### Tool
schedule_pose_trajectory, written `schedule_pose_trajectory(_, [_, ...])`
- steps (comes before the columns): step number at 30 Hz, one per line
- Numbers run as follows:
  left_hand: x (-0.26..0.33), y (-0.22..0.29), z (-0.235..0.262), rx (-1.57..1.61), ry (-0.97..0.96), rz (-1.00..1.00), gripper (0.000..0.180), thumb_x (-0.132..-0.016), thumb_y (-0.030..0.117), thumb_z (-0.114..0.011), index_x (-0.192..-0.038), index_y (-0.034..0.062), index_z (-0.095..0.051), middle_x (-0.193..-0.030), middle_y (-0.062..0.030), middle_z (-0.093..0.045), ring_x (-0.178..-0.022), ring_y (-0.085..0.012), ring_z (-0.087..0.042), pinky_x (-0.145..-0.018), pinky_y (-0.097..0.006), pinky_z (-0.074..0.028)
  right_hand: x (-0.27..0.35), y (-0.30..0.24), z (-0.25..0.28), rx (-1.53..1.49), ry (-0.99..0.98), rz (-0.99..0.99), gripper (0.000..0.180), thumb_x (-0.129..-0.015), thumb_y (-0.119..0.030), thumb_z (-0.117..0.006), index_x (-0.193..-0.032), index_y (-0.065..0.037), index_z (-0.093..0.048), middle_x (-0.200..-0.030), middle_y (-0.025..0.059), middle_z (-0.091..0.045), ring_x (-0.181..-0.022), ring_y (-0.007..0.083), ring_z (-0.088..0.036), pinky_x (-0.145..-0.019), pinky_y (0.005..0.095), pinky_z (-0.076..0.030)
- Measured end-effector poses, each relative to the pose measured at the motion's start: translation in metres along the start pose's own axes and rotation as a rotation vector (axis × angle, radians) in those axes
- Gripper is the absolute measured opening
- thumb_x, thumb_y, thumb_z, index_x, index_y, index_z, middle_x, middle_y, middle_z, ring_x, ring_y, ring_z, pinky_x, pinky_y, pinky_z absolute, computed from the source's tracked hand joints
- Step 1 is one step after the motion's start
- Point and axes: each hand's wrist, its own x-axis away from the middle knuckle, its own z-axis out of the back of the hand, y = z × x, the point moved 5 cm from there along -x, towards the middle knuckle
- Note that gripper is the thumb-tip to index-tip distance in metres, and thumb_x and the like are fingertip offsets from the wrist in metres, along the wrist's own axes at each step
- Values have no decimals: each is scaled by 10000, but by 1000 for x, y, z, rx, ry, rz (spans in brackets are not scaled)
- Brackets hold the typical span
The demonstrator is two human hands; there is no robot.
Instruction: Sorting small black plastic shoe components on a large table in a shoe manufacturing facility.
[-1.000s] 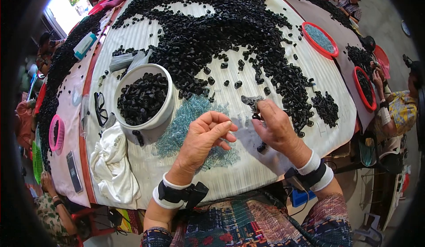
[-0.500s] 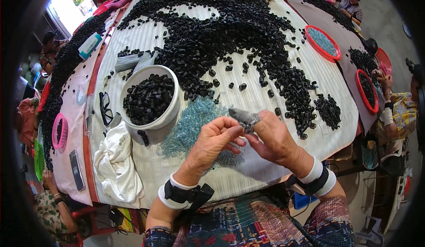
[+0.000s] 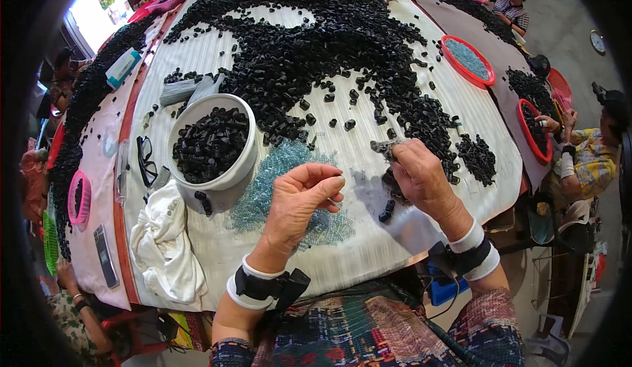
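Over the front of the table, my left hand (image 3: 299, 202) is closed, thumb and forefinger pressed together. Whatever is between those fingertips is too small to make out. Off to its right, my right hand (image 3: 424, 179) is wrapped round a grey, rough-looking bundle (image 3: 383, 148), which sticks out past the fingers. A few black cylindrical pieces (image 3: 387, 210) lie beneath the right hand. Behind and beside my left hand spreads a heap of small clear bluish pieces (image 3: 276, 176). A white bowl (image 3: 230, 177) full of black pieces stands to the left of it.
A large pile of black pieces (image 3: 309, 44) covers the far table. At left lie black glasses (image 3: 146, 159), a white cloth (image 3: 168, 248), grey bundles (image 3: 187, 90) and a phone (image 3: 105, 256). A red basket (image 3: 490, 77) stands at right. Other people sit around the tables.
My hands have drawn apart: the right has moved to the right with the grey bundle, away from the left. Black pieces now show below the right hand. The view has shifted slightly.
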Motion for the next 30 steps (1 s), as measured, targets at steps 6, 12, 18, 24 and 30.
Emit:
schedule_pose_trajectory(6, [0, 2, -5, -178, -20, 17, 196, -847, 67, -655, -1011, -25, -602, -852, -92, -666, -683, -117, -648, -547, -212, -540, 14, 6, 1, 59, -143, -26, 276, -689, 16, -621, -954, -22, -553, -845, 121, -578, -820, 305, -558, -734, 360, -490])
schedule_pose_trajectory(12, [-1, -3, -6, -156, -36, 65, 263, -855, 72, -648, -1078, -26, -550, -903, -114, -664, -706, -133, -656, -545, -203, -539, 21, 7, -28, 147, -273, -42, 226, -719, 0, -584, -938, -46, -554, -837, 97, -571, -803, 280, -558, -703, 355, -491])
schedule_pose_trajectory(18, [1, -4, -3, -193, -41, 97, 240, -869, 96, -638, -1063, -21, -559, -927, -111, -664, -737, -138, -658, -563, -208, -541, 12, -6, -22, -19, -143, -38, 276, -686, 5, -625, -951, -33, -554, -833, 117, -566, -789, 295, -578, -656, 372, -495])
schedule_pose_trajectory(24, [3, -5, -13, -116, -142, 130, 161, -890, 121, -622, -1011, 20, -592, -852, -46, -648, -721, -111, -636, -575, -212, -510, 1, -45, -10, -186, -94, 157, 347, -677, 25, -639, -1016, 2, -567, -864, 144, -575, -765, 315, -587, -650, 377, -510])
schedule_pose_trajectory(30, [-2, -9, -3, -54, -190, 121, 193, -857, 63, -644, -1023, -16, -585, -856, -65, -647, -695, -124, -642, -572, -221, -530, -5, -48, -8, -348, -44, 110, 311, -699, 62, -620, -1001, 8, -565, -889, 150, -584, -789, 325, -594, -653, 370, -516])
